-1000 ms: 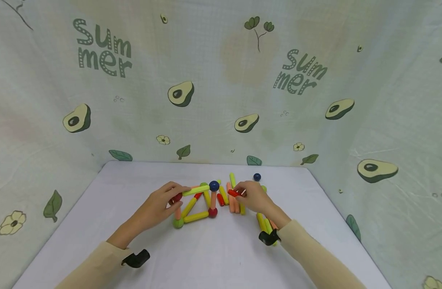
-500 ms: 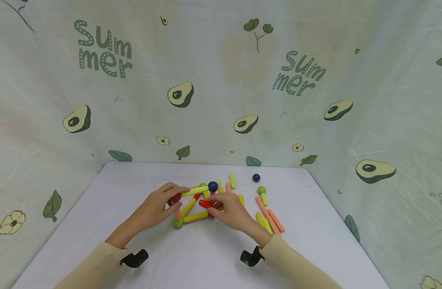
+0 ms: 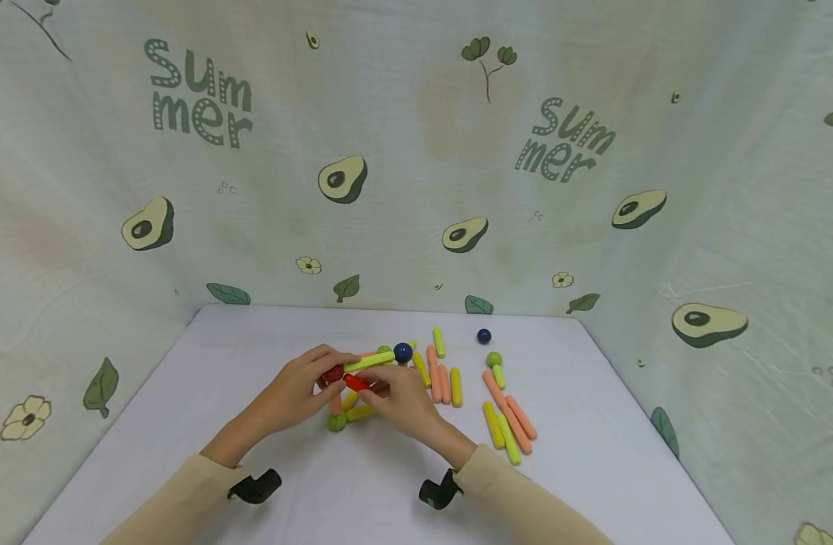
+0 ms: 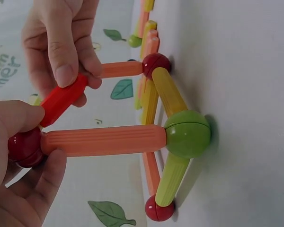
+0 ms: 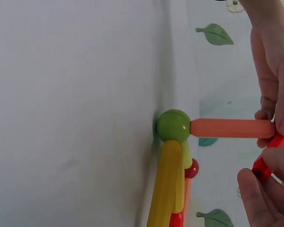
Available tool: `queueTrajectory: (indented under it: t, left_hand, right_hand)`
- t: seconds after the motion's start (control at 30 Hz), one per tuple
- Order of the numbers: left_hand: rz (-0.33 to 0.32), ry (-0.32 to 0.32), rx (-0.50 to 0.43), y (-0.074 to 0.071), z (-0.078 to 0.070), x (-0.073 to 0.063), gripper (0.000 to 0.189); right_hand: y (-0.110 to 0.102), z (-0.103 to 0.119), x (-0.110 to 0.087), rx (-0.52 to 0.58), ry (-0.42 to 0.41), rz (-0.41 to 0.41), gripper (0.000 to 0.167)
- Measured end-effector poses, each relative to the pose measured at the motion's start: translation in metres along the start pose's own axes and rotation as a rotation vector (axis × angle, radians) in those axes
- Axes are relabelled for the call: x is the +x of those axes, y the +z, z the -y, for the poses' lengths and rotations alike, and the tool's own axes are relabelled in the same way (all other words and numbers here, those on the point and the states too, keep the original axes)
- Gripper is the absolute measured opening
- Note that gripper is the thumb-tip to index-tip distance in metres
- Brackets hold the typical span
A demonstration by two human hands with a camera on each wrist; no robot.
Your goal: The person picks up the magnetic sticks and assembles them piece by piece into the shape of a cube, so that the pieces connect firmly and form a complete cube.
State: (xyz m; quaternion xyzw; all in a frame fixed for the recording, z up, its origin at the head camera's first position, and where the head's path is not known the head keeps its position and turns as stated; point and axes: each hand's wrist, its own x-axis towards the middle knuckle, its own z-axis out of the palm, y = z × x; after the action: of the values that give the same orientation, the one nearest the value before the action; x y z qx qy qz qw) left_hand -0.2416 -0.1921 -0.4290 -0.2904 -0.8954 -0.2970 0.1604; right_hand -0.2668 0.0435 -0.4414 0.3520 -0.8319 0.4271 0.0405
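My left hand (image 3: 300, 390) grips a dark red ball (image 4: 24, 150) atop an upright salmon stick (image 4: 104, 141). That stick rises from a green ball (image 4: 188, 134) on the table. Between thumb and fingers, my right hand (image 3: 405, 401) pinches a short red stick (image 4: 64, 100), its end at the held ball. From the same corner a lime stick (image 3: 370, 361) runs to a raised blue ball (image 3: 402, 353). Yellow stick (image 5: 164, 184) and other base pieces join the balls below; my right hand partly hides them in the head view.
Several loose salmon, yellow and lime sticks (image 3: 456, 387) lie right of the structure. Farther right are a salmon stick (image 3: 521, 417), a green ball (image 3: 494, 359) with a lime stick, and a lone blue ball (image 3: 484, 336). A printed cloth (image 3: 402, 189) hangs behind the table.
My right hand has carried the red stick leftward from the loose sticks to the red ball. My left hand has stayed in place on that ball.
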Motion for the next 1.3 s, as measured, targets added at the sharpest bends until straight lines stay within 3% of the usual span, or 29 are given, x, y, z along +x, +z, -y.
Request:
queueTrajectory:
  t: [0.53,0.8,0.97,1.1,1.3]
  left_hand:
    - [0.077,-0.044,-0.045,-0.001,0.0,0.008,0.047]
    - [0.097,-0.087,-0.045,0.0,-0.003,0.008,0.049]
    - [0.122,-0.106,-0.056,-0.001,-0.005,0.008,0.052]
    - [0.128,-0.119,-0.059,-0.001,-0.006,0.008,0.052]
    - [0.149,-0.125,-0.06,0.001,-0.006,0.009,0.053]
  right_hand:
    - [-0.004,0.001,-0.001,-0.029,0.001,0.021,0.027]
    - [-0.036,-0.019,-0.017,-0.09,0.038,0.012,0.018]
    - [-0.064,-0.045,-0.028,-0.182,0.122,-0.059,0.016]
    - [-0.081,-0.069,-0.03,-0.286,0.238,-0.103,0.019]
    - [-0.091,-0.096,-0.033,-0.378,0.398,-0.064,0.029]
